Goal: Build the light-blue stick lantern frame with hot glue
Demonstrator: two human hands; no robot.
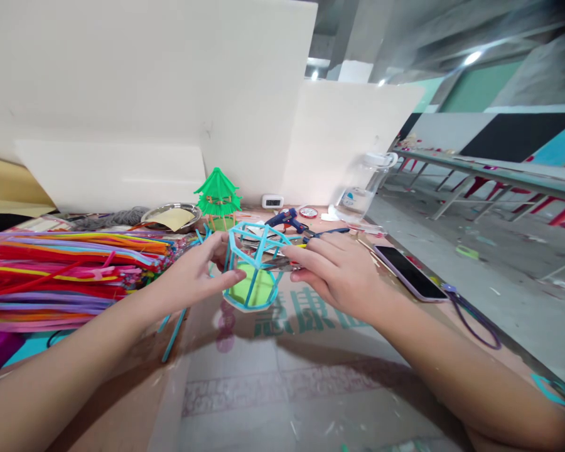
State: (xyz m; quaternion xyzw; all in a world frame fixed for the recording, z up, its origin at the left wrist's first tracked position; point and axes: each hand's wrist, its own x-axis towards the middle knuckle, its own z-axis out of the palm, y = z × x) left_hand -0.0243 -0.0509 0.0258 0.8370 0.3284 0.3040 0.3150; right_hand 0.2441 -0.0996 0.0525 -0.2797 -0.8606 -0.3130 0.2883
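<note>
My left hand (195, 276) grips the left side of a light-blue straw frame (255, 267), a small cage-like lantern shape with a green base, held just above the cardboard-covered table (282, 376). On the frame's right side, my right hand (332, 270) is closed on a thin metal tool, probably scissors or tweezers (275, 265), whose tip points into the frame. Loose blue straws (173, 326) lie on the table below my left wrist.
A big pile of coloured straws (66, 276) fills the left. Behind the frame stand a green paper pagoda (218, 198), a metal dish (172, 216), a blue glue gun (287, 220) and a clear bottle (360, 188). A phone (412, 273) lies at the right edge.
</note>
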